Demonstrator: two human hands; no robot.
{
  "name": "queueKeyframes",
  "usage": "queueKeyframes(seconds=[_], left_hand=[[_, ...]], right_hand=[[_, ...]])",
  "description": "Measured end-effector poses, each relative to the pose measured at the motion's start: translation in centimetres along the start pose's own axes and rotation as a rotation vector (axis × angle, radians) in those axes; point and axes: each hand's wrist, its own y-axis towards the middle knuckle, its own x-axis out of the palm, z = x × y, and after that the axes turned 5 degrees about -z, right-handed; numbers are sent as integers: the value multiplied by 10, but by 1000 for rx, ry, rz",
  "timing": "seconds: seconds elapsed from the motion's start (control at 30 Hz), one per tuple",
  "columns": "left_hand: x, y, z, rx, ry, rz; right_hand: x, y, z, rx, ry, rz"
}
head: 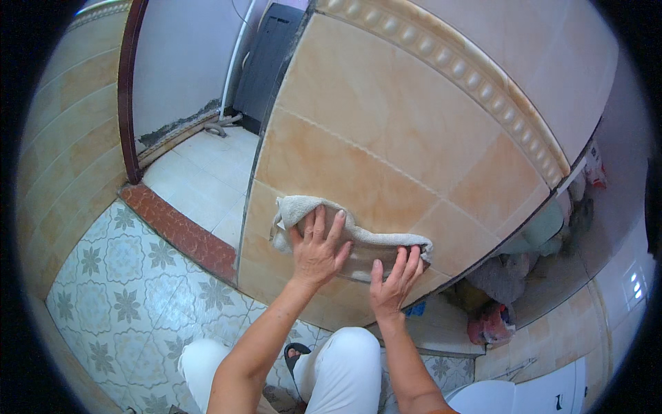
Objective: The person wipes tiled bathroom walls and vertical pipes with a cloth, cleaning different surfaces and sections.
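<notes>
A light, damp-looking cloth (pixel 382 239), like a terry towel, lies spread against the beige tiled wall (pixel 362 155). On its left part rests my left hand (pixel 318 253), fingers apart and pressed flat on a smoother brownish area. At the right end, my right hand (pixel 395 284) has its fingertips on the cloth's rolled edge, with the thumb apart. The cloth's upper edge is bunched, and its left end hangs in folds. Whether either hand pinches any fabric is hard to tell.
Below are a patterned tile floor (pixel 155 290) and my white-trousered knees. A reddish threshold (pixel 181 233) crosses the doorway at left. At right, a shelf (pixel 445 331) and piled items (pixel 496 279) sit beyond the wall's edge, with a white appliance or fixture (pixel 543 388) lower down.
</notes>
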Motion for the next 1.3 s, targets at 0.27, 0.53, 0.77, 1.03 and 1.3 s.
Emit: queueKeyframes(seconds=[0.27, 0.53, 0.77, 1.03, 1.3], left_hand=[[-40, 85, 12, -103, 28, 140], [17, -12, -41, -183, -95, 237], [-10, 10, -4, 25, -89, -44], [-33, 89, 78, 245, -194, -69], [-37, 141, 42, 140, 20, 196]], right_hand=[[-32, 137, -12, -256, -300, 288], [28, 62, -30, -684, -291, -65], [11, 50, 6, -436, -343, -34], [-83, 110, 69, -157, -416, 235], [-73, 178, 6, -292, -385, 323]])
